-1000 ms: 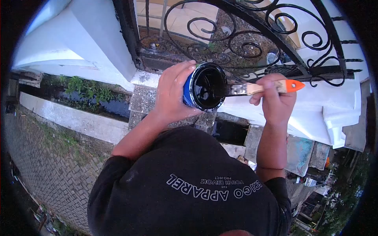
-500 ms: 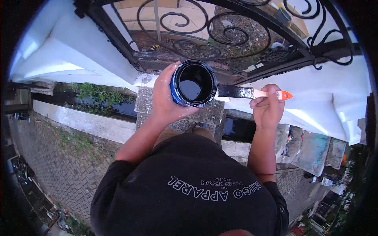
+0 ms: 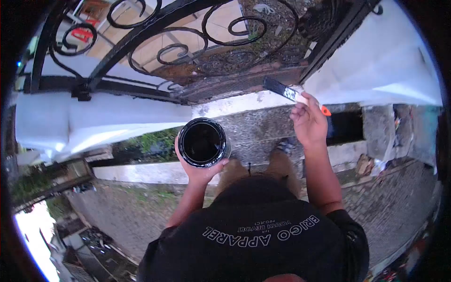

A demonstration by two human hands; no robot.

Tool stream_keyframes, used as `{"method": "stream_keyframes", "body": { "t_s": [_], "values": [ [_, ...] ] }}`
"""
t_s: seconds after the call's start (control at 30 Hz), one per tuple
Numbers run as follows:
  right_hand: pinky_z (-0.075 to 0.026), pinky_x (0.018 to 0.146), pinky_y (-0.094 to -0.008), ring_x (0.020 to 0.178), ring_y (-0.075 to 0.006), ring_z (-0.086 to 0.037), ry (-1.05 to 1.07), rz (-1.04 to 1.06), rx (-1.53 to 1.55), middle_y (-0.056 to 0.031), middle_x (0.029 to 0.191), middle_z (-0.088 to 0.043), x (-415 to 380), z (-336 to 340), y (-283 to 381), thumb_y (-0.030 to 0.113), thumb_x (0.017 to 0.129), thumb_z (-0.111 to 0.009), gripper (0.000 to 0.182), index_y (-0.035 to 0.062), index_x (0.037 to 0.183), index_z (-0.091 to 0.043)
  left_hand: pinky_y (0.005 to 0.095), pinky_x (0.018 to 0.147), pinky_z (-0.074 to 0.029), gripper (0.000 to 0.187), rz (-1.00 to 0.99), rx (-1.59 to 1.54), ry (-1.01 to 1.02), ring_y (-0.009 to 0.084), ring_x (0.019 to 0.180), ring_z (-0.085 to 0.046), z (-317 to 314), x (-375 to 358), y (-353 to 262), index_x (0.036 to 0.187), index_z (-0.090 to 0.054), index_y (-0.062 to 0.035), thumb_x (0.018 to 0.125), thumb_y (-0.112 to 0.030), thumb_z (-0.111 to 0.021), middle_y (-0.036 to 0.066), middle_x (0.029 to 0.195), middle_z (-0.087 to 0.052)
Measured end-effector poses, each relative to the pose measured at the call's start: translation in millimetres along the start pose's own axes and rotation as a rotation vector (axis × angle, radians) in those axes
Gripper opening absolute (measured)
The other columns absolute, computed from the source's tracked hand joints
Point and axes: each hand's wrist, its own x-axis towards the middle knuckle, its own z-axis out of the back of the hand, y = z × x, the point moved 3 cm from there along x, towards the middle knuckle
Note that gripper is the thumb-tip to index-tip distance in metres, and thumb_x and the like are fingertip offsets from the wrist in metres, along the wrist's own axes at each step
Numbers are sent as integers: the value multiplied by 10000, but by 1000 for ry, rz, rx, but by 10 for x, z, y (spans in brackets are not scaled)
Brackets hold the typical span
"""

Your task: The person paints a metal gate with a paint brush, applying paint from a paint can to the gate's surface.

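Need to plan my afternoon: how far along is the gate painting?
Done: the upper scrollwork of the gate looks evenly black. In hand: left hand holds the open paint can; right hand holds the loaded brush near the bottom rail, which looks rusty brown, unpainted.

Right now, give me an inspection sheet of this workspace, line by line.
Surface: grey stone step below the gate; brick paving underfoot.
Job's things: open paint can, black inside; paintbrush with black bristles and an orange handle tip, pointed at the bottom rail of the black scrolled iron gate.
Clutter: debris by the wall at right, too small to identify.
Grippers: left hand cups the can from below; right hand grips the brush handle.
Cables: nothing seen.
Surroundings: white walls on both sides of the gate; a drainage gap with weeds along the wall.
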Motion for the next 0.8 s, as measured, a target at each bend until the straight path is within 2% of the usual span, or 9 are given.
{"method": "stream_keyframes", "body": {
  "t_s": [0.03,0.13,0.23,0.33,0.53,0.57,0.6,0.67,0.8],
  "values": [
    [-554,730,-359,805,-239,-670,-15,20,27,-115,915,-679,51,-10,-129,208,1006,-478,316,-12,1222,-548,443,1087,-362,1270,27,-3,-3,295,1283,-456,106,-19,75,1452,-157,-17,515,-321,-959,172,1395,-400],
    [-559,753,-360,819,-220,-675,-109,227,-235,-110,892,-680,289,-127,-494,178,981,-563,285,-19,1184,-588,452,1086,-368,1285,8,60,48,299,1286,-453,525,19,204,1470,-138,-46,514,-306,-958,168,1402,-391],
    [-584,734,-329,780,-208,-681,-316,385,-349,-132,898,-678,565,-217,-894,175,964,-603,294,-44,1159,-597,464,1085,-376,1294,-1,19,87,302,1287,-451,881,72,210,1483,-120,-79,517,-296,-954,162,1401,-388],
    [-594,731,-312,777,-203,-685,-436,509,-227,-140,902,-677,864,-159,-1147,155,954,-619,288,-53,1151,-601,470,1085,-380,1295,24,51,128,306,1290,-448,1341,101,331,1486,-110,-90,525,-307,-951,156,1400,-385],
    [-598,715,-310,746,-194,-686,-473,689,-202,-132,862,-677,1455,-104,-1313,140,951,-618,259,-63,1112,-623,469,1076,-397,1283,73,180,180,305,1292,-448,1992,179,530,1483,-131,-70,533,-342,-949,159,1400,-385],
    [-598,715,-310,746,-194,-686,-486,690,-197,-132,862,-677,1441,-185,-1356,140,951,-618,259,-63,1112,-623,467,1071,-407,1280,107,162,160,305,1289,-450,2065,180,561,1483,-134,-67,536,-347,-948,160,1399,-385],
    [-601,704,-309,729,-194,-685,-454,655,-228,-131,852,-677,1442,-296,-1410,133,948,-621,254,-65,1106,-624,461,1061,-427,1280,49,196,169,305,1285,-458,2150,179,641,1488,-124,-69,546,-351,-945,164,1399,-387],
    [-607,683,-307,695,-192,-685,-347,625,-263,-136,837,-680,1423,-421,-1510,128,940,-633,253,-71,1095,-623,462,1061,-429,1279,62,186,153,306,1285,-460,2113,202,633,1489,-119,-69,552,-353,-942,167,1403,-383],
    [-597,669,-291,699,-175,-677,-394,627,-238,-133,844,-679,1271,-267,-1496,130,938,-640,254,-73,1091,-625,469,1068,-427,1282,18,204,170,312,1292,-458,2049,211,584,1494,-104,-78,560,-356,-938,170,1415,-372]
  ]
}}
